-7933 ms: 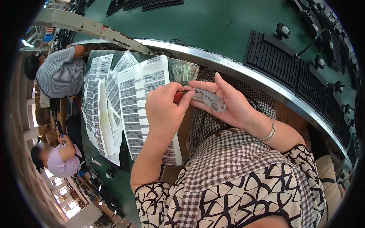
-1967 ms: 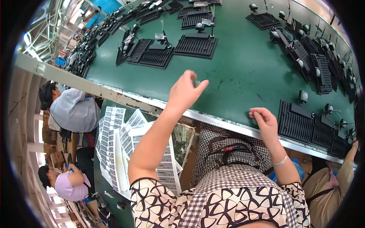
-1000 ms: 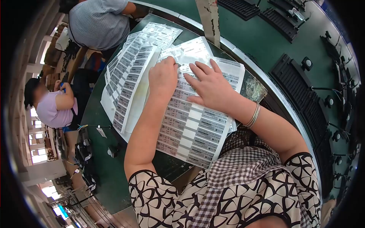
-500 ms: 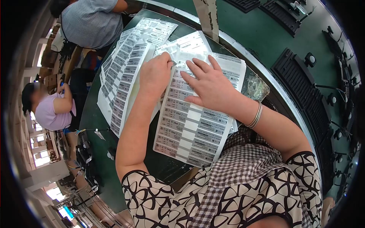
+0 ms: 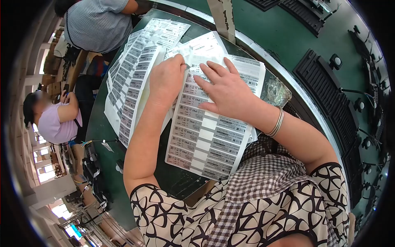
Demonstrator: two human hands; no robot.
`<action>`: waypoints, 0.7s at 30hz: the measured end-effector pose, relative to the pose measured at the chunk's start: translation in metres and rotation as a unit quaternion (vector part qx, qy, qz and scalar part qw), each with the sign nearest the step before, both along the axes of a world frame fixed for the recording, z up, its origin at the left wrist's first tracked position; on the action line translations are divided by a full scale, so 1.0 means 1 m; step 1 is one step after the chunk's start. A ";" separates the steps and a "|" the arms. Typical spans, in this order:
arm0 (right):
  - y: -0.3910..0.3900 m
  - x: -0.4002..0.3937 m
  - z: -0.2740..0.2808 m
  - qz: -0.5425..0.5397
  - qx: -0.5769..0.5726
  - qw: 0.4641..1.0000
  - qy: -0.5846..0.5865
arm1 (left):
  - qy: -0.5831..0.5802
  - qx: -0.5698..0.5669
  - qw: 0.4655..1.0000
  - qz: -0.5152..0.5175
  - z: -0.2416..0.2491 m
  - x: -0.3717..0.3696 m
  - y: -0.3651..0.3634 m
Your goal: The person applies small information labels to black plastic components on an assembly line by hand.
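A sheet of printed labels (image 5: 204, 134), silver-grey with dark text, lies under my right hand (image 5: 228, 92). That hand rests flat, fingers spread over the sheet's upper part. My left hand (image 5: 166, 76) is closed in a pinch at the sheet's upper left corner. A shiny, pale label (image 5: 187, 56) shows at its fingertips; the grip itself is partly hidden. Left of this hand lie more label sheets (image 5: 138, 78), overlapping in a loose pile. Another white printed sheet (image 5: 207, 44) sits beyond both hands.
Crumpled clear plastic (image 5: 278, 91) lies right of the sheets on the dark green table (image 5: 111, 166). A metal post (image 5: 222, 18) stands at the far edge. Black ribbed fixtures (image 5: 325, 88) line the green surface to the right. Two people (image 5: 96, 24) sit at the left.
My left hand has shifted slightly up and left, and the pale piece at its fingertips has lifted a little. My right hand stays nearly still on the sheet.
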State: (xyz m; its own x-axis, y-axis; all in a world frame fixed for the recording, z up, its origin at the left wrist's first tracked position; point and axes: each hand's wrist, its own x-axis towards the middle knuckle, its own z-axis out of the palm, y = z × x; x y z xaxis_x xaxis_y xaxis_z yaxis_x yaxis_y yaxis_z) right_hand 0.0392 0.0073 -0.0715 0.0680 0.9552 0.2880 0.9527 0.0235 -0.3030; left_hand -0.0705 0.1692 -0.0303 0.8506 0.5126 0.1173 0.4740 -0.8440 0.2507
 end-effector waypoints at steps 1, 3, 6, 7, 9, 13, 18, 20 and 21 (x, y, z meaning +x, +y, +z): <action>0.000 0.000 0.000 0.000 0.000 1.000 0.000 | -0.004 0.006 1.000 0.009 0.000 0.001 0.001; 0.001 0.000 -0.002 0.006 0.009 1.000 0.002 | -0.004 0.009 1.000 0.017 0.000 0.000 0.001; 0.000 0.001 0.000 0.004 0.000 1.000 0.003 | 0.002 0.002 1.000 0.008 0.002 0.000 0.000; 0.001 0.000 0.001 0.003 -0.005 1.000 0.004 | 0.005 0.001 1.000 0.002 0.002 0.000 0.000; 0.001 0.000 0.000 0.003 -0.004 1.000 0.004 | 0.014 -0.004 1.000 0.002 0.003 -0.001 0.002; 0.001 0.001 0.000 0.004 0.002 1.000 0.008 | 0.017 -0.009 1.000 -0.005 0.000 0.001 0.006; 0.011 0.014 0.017 0.010 -0.028 0.998 0.052 | 0.017 -0.015 1.000 -0.005 -0.001 0.000 0.005; 0.020 0.021 0.026 -0.009 -0.064 0.993 0.098 | 0.007 -0.015 1.000 -0.005 0.001 0.001 0.000; 0.026 0.024 0.033 -0.026 -0.091 0.988 0.119 | -0.001 -0.011 1.000 0.009 -0.001 0.002 -0.002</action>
